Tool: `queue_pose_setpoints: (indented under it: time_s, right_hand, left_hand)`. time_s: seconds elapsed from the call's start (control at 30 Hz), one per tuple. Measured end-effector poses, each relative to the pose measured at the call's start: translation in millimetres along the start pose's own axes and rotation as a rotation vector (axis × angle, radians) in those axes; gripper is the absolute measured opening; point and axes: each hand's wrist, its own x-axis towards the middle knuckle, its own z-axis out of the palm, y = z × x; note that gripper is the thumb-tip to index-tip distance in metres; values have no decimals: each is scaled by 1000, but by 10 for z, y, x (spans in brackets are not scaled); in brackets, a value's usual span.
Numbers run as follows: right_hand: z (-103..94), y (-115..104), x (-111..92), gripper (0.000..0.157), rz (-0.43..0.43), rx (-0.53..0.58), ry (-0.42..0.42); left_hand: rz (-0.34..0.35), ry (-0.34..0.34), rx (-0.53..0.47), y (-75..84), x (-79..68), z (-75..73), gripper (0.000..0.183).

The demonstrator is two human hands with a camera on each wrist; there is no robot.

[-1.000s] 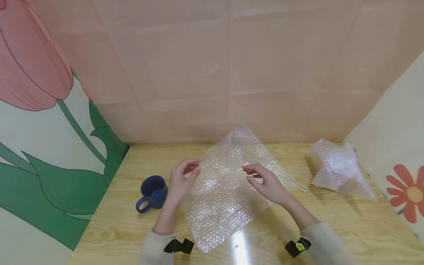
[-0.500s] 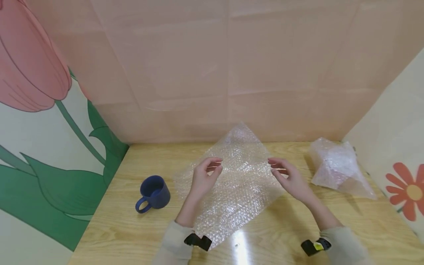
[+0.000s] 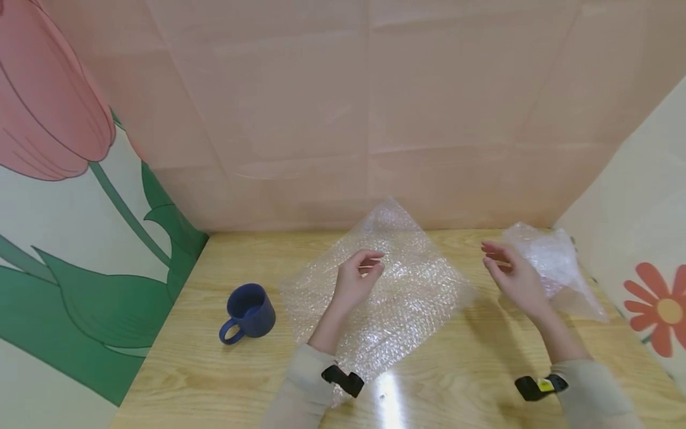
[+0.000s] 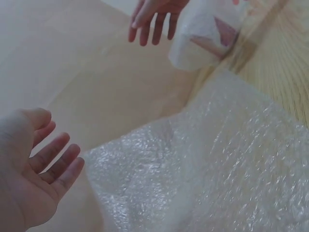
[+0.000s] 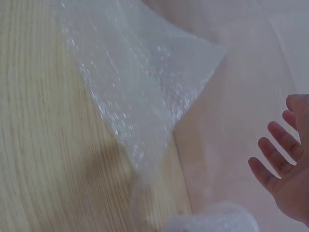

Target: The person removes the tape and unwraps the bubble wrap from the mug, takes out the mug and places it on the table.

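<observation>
A clear bubble wrap sheet lies spread with one corner toward the back wall. Above its left half my left hand hovers with relaxed, gently bent fingers and nothing in them. My right hand is raised off the sheet's right corner, its fingers loose, overlapping the bubble-wrapped bundle in the head view. Through that bundle's wrap a reddish patch shows in the left wrist view. The right wrist view has the right hand with fingers spread, apart from the sheet.
Left of the sheet a dark blue mug stands upright, its handle toward the front left. The wooden table meets a pink-beige back wall covering. Flower-printed panels flank both sides.
Both hands have moved to the right, the right one past the sheet's edge toward the bundle. The sheet's left and right corners have shifted and lie more spread. The mug stays put.
</observation>
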Motion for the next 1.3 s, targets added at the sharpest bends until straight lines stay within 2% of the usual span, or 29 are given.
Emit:
queue_pose_setpoints:
  time_s: [0.2,0.27,0.33,0.4,0.57,0.63,0.7,0.87,1.13,1.3]
  right_hand:
    - [-257,172,58,36,90,-72,65]
    - [-345,227,78,37,108,-68,84]
    - [-435,290,97,39,118,-71,96]
    - [-526,371,112,40,120,-87,106]
    - [-753,551,124,42,154,-194,99]
    - [-827,604,127,43,175,-238,86]
    - [-883,647,127,44,194,-274,79]
    - [-987,717,128,49,265,-315,31]
    - [-1083,799,89,68,408,-300,-123]
    - [-1139,813,83,80,483,-364,-229]
  left_hand:
    - [-18,-23,12,-317,118,176,21]
    - [-41,-34,5,-368,138,207,22]
    - [-46,-33,1,-397,147,235,22]
    - [-66,-40,1,-298,131,239,22]
    - [-98,-56,12,-310,164,312,21]
    - [-96,-64,21,-426,199,366,22]
    - [-100,-75,26,-433,209,399,22]
    - [-99,-97,56,-462,229,478,23]
    - [-153,-138,82,-472,251,629,22]
    - [-175,-159,54,-469,248,735,22]
